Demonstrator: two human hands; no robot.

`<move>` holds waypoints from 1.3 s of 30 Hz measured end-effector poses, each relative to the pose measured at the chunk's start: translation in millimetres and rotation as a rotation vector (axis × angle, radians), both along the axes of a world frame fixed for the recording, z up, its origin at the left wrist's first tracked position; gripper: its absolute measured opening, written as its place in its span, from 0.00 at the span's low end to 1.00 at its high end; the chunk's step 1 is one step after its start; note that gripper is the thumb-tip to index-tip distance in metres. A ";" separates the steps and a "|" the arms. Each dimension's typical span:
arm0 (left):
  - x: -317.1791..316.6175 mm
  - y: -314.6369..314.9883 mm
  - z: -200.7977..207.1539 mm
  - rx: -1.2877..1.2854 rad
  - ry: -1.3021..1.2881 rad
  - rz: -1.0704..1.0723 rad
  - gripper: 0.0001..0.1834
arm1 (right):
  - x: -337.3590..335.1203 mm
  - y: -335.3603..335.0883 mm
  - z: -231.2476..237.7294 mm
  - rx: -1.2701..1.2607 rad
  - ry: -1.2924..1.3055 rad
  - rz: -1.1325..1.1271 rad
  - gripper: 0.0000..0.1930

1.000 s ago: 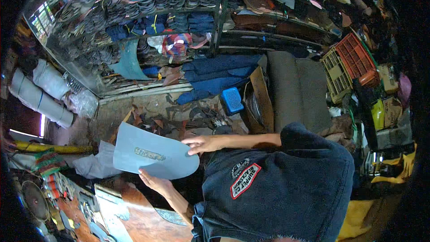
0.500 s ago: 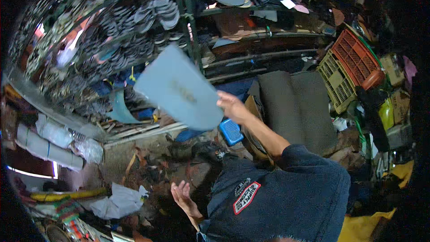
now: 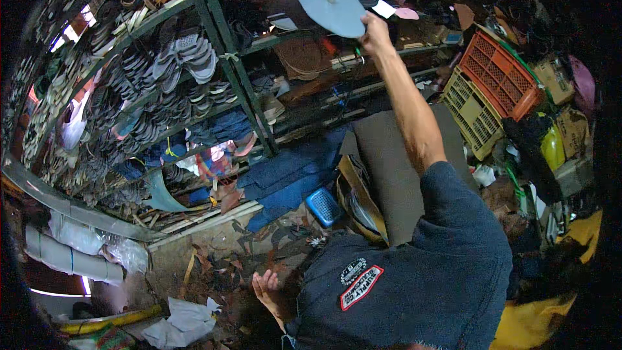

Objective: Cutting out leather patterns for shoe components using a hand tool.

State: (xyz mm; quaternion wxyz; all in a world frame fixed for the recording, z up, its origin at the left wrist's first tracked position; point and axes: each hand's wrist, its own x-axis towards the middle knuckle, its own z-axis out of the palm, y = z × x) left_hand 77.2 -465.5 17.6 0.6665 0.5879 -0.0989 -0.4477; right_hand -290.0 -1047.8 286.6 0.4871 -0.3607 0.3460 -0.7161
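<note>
Your right hand (image 3: pixel 376 29) is raised high and clamped on the lower edge of a pale blue sheet (image 3: pixel 334 8), a flat, stiff-looking piece with a rounded outline and a small mark near its middle, held up against the top shelf (image 3: pixel 285 35) of the green metal rack. Your left hand (image 3: pixel 267 283) hangs low by your dark shirt (image 3: pixel 414 285), fingers spread and empty, above the littered floor (image 3: pixel 214 253). The two hands are well apart.
</note>
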 end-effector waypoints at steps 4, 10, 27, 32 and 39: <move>13.5 32.3 -33.3 0.011 0.169 0.080 0.26 | -39.8 -68.3 30.2 0.153 -0.075 -0.064 0.06; 26.4 85.6 -100.9 0.053 -0.931 -0.161 0.25 | -97.9 -154.9 30.4 0.188 -0.151 -0.302 0.08; -1.3 70.4 -58.1 0.129 0.077 0.233 0.26 | 80.0 -59.3 -40.3 -0.623 1.778 -0.760 0.28; -21.9 52.4 -17.3 0.279 -0.016 0.347 0.25 | 67.0 -84.3 -30.0 -0.367 2.007 -0.145 0.25; -11.4 73.9 -71.0 0.146 -0.063 0.178 0.27 | 48.8 -63.4 -45.4 -0.483 1.873 -0.216 0.19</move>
